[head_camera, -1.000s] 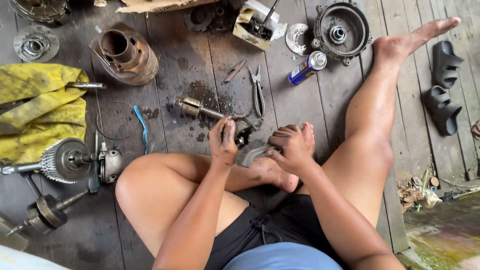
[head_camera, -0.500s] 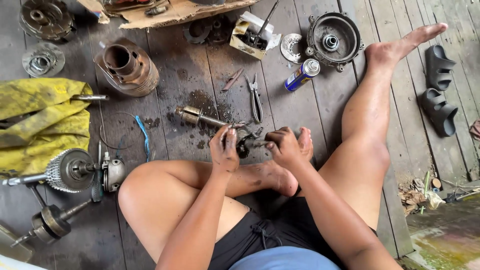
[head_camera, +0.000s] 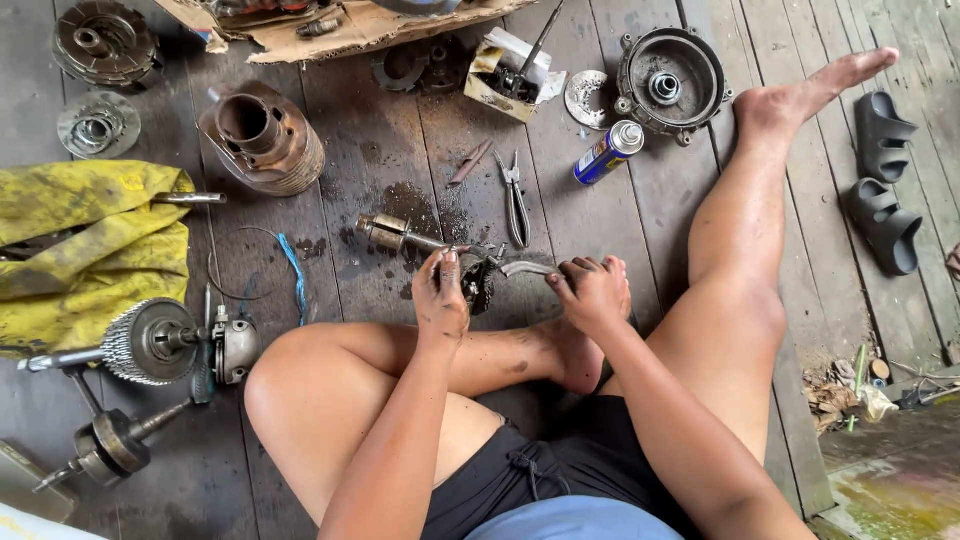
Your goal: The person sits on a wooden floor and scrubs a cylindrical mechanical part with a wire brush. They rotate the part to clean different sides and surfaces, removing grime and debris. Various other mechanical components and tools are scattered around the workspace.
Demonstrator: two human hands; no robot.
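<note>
Both hands low | left hand [head_camera: 440, 295] grips geared shaft [head_camera: 420, 245] | right hand [head_camera: 592, 292] grips wrench [head_camera: 527, 268]

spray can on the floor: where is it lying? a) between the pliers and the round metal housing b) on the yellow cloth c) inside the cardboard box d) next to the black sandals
a: the spray can lies on the planks, with the pliers to its left and the round metal housing above to its right.
</note>
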